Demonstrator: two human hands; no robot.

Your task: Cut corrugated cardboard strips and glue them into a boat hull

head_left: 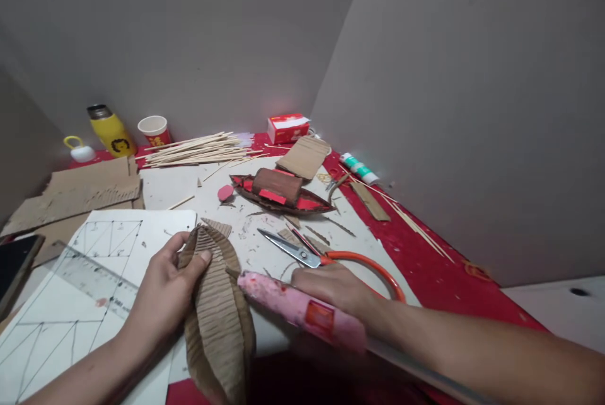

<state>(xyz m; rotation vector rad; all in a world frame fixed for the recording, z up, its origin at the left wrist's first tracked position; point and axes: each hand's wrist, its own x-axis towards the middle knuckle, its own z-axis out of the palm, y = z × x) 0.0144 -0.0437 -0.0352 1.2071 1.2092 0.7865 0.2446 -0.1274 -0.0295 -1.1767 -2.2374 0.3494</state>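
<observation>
My left hand (163,291) grips the unpainted corrugated cardboard hull (217,310); my right hand (331,285) clasps the pink glue gun (302,309), its nozzle touching the hull; beyond lies a finished red boat (281,194).

- Red table (425,266), set against grey walls.
- On it: white board (179,188), cardboard sheets (80,194), drawing paper (61,323), bundle of sticks (198,150), scissors (302,252), model boat (281,193), red box (287,128), glue tube (359,169), yellow bottle (111,131), paper cup (154,130).

Both forearms are bare to the frame edge, with no sleeves, rings or watch showing.
</observation>
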